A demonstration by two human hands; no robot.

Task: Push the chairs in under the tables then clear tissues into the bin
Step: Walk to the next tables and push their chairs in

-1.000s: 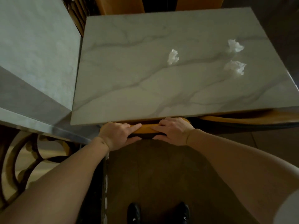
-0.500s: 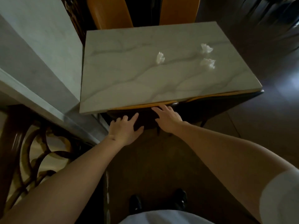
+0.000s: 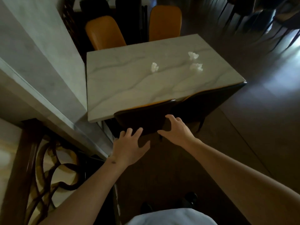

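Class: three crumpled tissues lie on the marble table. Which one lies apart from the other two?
The leftmost tissue, alone near the table's middle; the other two tissues sit close together toward the right edge.

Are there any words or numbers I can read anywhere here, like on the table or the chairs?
None: no words or numbers show anywhere.
Table: only grey marble veins, no print.
Three tissues: plain white, crumpled.
Orange chairs and the dark chair back: no label.
Left hand: a small dark mark at the wrist, too small to read.
Right hand: bare.
Far right background: blurred.
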